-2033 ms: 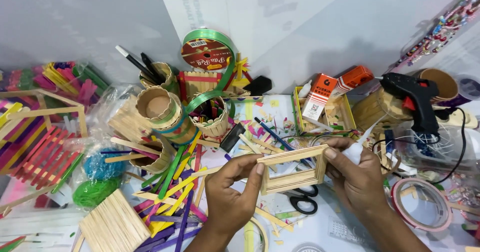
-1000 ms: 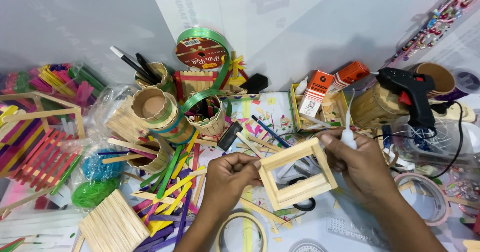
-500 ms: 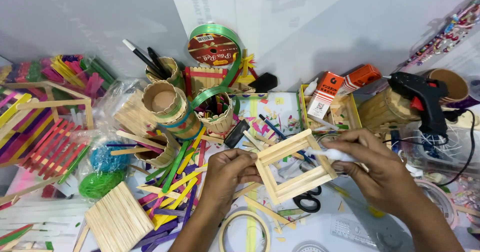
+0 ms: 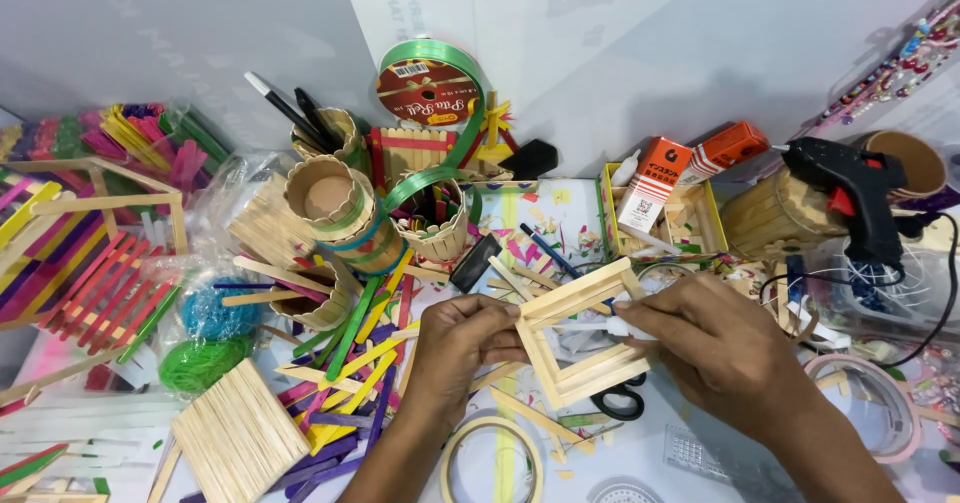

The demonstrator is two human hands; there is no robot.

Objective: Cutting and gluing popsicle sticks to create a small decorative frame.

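Left hand [image 4: 462, 338] pinches the wooden frame [image 4: 583, 335] by its left edge, held above the cluttered table with scissors [image 4: 620, 400] just beneath. Right hand [image 4: 715, 348] grips a small white tube [image 4: 612, 327] against the frame's right side, fingers curled; loose sticks [image 4: 365, 358] crowd the left.

Both forearms are bare, with no sleeves visible. The left hand [image 4: 455, 348] and the right hand [image 4: 715, 348] wear no gloves. I see no rings, watch or bracelet on them.

wall [image 4: 180, 33]: pale grey-white panels | table [image 4: 700, 463]: white, cluttered | light: even
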